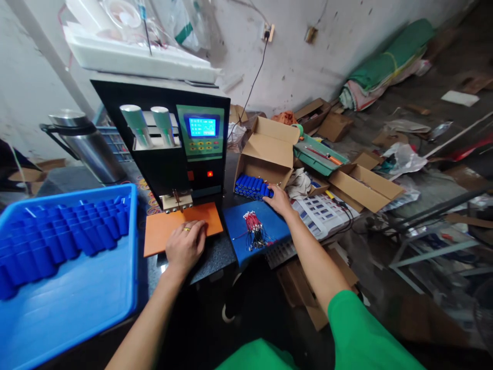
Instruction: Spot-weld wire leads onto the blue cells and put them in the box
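Note:
My left hand (pixel 186 245) rests on the orange board (pixel 157 234) below the electrodes of a black machine (pixel 169 177) with a lit blue screen; its fingers are curled and partly hidden. At the open cardboard box (pixel 269 149), my right hand (pixel 278 199) has its fingertips at the right end of the stacked blue cells (pixel 252 186). Whether it grips one is too small to tell. A bundle of red and black wires (pixel 254 230) lies on the blue mat (pixel 234 218) between my hands.
A blue tray (pixel 133 246) with rows of blue-wrapped cells sits at the left, with a steel flask (pixel 88 149) behind it. Beyond my right hand are a green tool tray (pixel 319 156), printed sheets (pixel 327 213) and an open carton (pixel 364 187).

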Demonstrator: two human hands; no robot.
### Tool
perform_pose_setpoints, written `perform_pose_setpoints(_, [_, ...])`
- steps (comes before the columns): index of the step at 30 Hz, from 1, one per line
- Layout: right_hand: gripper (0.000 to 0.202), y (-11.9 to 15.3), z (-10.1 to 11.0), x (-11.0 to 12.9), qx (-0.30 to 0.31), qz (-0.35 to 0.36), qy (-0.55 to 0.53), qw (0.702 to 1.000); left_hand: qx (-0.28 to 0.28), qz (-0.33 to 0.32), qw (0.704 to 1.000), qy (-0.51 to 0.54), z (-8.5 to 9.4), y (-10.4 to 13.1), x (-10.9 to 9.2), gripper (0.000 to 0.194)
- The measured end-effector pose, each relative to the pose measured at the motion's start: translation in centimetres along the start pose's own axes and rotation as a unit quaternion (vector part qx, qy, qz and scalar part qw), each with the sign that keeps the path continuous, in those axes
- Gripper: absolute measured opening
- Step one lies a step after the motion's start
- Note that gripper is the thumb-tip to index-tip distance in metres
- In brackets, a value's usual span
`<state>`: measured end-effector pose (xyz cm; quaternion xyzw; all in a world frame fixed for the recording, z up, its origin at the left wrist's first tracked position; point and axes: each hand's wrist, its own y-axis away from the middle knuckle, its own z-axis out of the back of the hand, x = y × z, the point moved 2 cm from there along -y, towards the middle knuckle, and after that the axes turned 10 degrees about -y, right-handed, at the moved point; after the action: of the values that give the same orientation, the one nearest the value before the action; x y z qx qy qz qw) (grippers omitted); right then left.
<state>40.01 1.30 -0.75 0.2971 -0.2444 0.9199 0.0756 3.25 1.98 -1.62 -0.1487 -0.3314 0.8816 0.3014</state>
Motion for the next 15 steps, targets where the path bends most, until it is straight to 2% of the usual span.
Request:
perform_pose_setpoints(4, [0.042,-0.2,-0.2,0.2,0.003,0.005,-0.001,1.0,-0.005,-0.002,1.0,-0.002,0.0,0.0,0.0,0.024])
perform_pose_setpoints(11, [0.043,-1.0,-0.7,0.3,-0.028,-0.043,0.029,0.998,-0.007,-0.006,1.0,-0.006,0.1,-0.1,0.0,0.022])
perform_pose_setpoints(15, [0.044,-1.7,-0.6,0.0,-0.026,-0.07,-0.008,0.997,-0.015,-0.017,1.0,-0.016,0.2,-0.2,-0.1,0.021])
